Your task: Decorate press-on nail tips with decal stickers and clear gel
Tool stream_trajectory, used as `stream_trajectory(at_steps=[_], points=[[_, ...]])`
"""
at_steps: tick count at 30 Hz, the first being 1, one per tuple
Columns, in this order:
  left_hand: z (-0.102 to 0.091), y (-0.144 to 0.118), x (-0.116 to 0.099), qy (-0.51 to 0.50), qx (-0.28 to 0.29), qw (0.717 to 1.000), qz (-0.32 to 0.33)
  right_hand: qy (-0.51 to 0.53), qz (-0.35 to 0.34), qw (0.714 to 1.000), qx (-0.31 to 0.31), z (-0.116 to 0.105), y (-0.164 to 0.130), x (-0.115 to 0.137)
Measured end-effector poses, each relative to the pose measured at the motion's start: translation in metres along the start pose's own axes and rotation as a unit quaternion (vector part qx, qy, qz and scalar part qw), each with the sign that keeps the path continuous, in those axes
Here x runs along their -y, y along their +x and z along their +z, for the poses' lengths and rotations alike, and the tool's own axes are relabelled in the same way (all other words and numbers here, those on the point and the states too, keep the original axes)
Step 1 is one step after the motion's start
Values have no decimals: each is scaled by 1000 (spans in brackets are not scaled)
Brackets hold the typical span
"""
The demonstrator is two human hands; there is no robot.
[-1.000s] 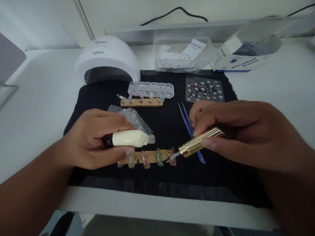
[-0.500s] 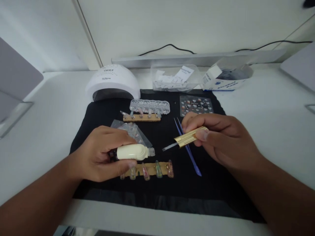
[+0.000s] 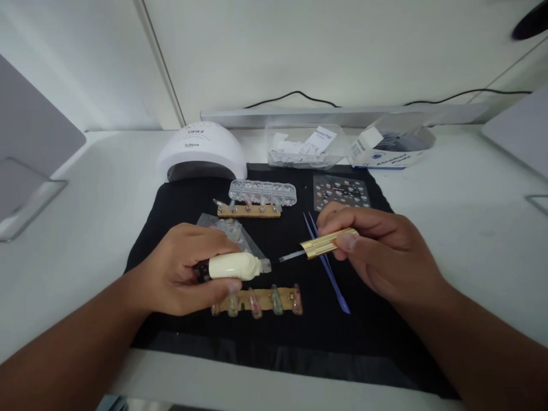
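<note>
My left hand wraps cream polish bottle, held sideways over black mat, open neck toward right. My right hand pinches gold brush cap, bristle tip just short of neck. I judge bottle light, smooth, slippery, spill-prone: grip mid-body. Brush stem thin: hold ribbed cap. Nail strip below bottle.

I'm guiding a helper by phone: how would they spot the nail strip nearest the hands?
Start at the black mat. Near its front edge, just below the cream bottle in the left hand, lies a tan strip. Its nail tips are coloured; the far strip sits by the clear box.
</note>
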State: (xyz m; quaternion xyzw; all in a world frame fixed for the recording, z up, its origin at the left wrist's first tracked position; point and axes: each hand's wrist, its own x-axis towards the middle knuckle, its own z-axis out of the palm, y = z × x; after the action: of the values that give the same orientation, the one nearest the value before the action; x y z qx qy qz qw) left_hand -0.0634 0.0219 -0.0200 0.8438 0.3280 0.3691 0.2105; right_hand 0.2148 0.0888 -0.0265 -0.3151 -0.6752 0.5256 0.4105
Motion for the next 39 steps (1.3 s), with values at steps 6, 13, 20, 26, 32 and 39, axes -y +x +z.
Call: stream_trajectory(at_steps=[6, 13, 20, 26, 32, 39], points=[[2, 0, 0, 2, 0, 1000, -11, -48, -39, 998, -7, 4, -5, 3], [9, 3, -2, -18, -5, 1000, -12, -133, -99, 985, 57, 16, -13, 14], [10, 3, -3, -19, -5, 1000, -8, -135, -110, 983, 60, 15, -12, 13], [8, 4, -4, -12, -3, 1000, -7, -119, -93, 987, 57, 12, -11, 14], [2, 1, -1, -14, -7, 1000, 7, -41, -38, 998, 34, 3, -5, 15], [-3, 2, 1, 1, -17, 1000, 18, 0, 2, 1000, 15, -9, -2, 16]])
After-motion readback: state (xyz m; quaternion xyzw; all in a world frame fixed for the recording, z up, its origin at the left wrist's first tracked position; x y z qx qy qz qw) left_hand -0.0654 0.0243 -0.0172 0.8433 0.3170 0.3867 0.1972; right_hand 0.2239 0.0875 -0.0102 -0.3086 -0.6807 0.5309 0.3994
